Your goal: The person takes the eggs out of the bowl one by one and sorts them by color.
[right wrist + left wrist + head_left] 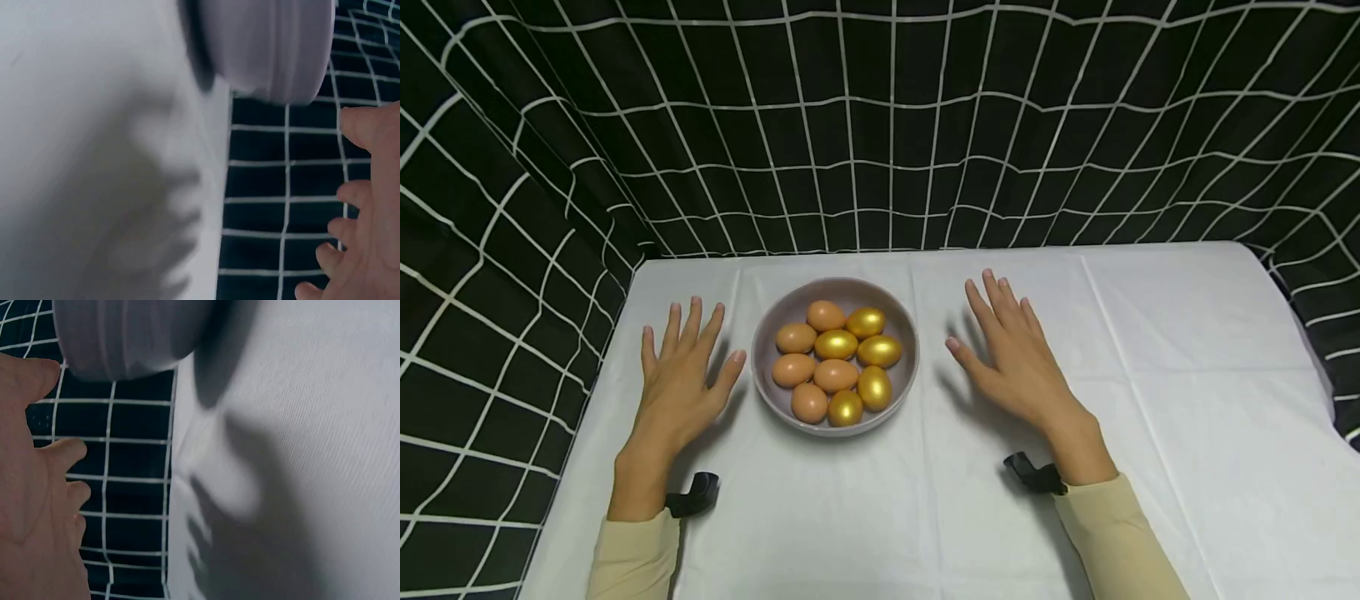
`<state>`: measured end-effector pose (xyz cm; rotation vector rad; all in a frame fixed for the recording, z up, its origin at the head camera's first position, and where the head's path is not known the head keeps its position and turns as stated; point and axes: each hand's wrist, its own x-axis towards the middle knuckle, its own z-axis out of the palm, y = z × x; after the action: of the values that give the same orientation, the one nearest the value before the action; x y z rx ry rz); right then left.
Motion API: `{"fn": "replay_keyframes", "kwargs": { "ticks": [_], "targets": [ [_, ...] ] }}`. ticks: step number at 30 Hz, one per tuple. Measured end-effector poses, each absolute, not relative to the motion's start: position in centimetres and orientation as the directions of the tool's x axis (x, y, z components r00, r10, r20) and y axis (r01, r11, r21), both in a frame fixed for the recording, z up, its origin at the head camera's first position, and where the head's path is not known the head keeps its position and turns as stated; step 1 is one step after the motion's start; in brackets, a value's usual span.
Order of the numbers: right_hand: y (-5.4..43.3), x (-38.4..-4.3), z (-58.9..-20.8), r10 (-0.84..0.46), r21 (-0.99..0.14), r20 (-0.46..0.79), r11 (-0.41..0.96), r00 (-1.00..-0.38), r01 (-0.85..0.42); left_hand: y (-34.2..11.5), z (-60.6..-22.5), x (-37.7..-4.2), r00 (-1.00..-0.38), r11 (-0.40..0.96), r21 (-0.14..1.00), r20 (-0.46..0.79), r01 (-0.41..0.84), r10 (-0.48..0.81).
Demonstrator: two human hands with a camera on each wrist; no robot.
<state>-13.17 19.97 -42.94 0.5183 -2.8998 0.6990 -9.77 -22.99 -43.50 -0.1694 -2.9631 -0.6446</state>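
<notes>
A round mauve-grey bowl [762, 392] stands on the white-covered table, left of the middle. Inside it lie several brown eggs [792, 371] on the left and several shiny gold eggs [880, 351] on the right. My left hand [676, 396] hovers just left of the bowl, fingers spread and holding nothing. On the other side, farther from the rim, my right hand [1018, 367] is held over the cloth with its fingers spread, also holding nothing. Both wrist views show the bowl's outer wall [131, 337] beyond the hand, with the eggs hidden there.
A white cloth [1187, 400] covers the table. Black curtains with a white grid [865, 125] rise along its back and both sides. Each wrist carries a small black mount [694, 495] at the cuff of a beige sleeve [1123, 542].
</notes>
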Motion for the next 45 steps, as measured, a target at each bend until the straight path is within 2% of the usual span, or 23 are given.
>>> {"fn": "replay_keyframes", "kwargs": {
  "ticks": [5,11,16,22,30,37,45],
  "targets": [
    [18.3,-13.2,-41.9,-0.359,-0.472,0.269,0.76,-0.894,-0.447,-22.3,-43.9,-9.9,-0.986,0.877,0.452,0.109,0.165,0.129],
    [16.3,-13.6,-40.3,-0.427,-0.463,0.342,0.699,-0.837,-0.545,-21.7,-43.8,-10.4,-0.98,0.829,0.523,0.106,0.2,0.17],
    [14.9,-14.0,-39.3,-0.503,-0.468,0.281,0.672,-0.817,-0.575,-21.3,-43.5,-10.4,-0.981,0.753,0.633,0.06,0.181,0.186],
    [13.1,-14.7,-38.3,-0.603,-0.479,0.215,0.62,-0.768,-0.621,-21.1,-43.5,-10.3,-0.971,0.585,0.792,0.04,0.174,0.234],
    [10.6,-16.6,-36.6,-0.719,-0.505,0.096,0.56,-0.688,-0.656,-21.4,-43.5,-10.3,-0.959,0.355,0.933,-0.049,0.056,0.28],
    [8.1,-18.5,-35.5,-0.775,-0.527,-0.004,0.539,-0.632,-0.657,-21.4,-43.3,-10.5,-0.945,0.188,0.981,-0.104,-0.046,0.309],
    [5.8,-19.8,-35.4,-0.824,-0.449,-0.127,0.544,-0.552,-0.709,-21.4,-43.7,-10.5,-0.943,0.153,0.986,-0.118,-0.073,0.313]
  ]
}}
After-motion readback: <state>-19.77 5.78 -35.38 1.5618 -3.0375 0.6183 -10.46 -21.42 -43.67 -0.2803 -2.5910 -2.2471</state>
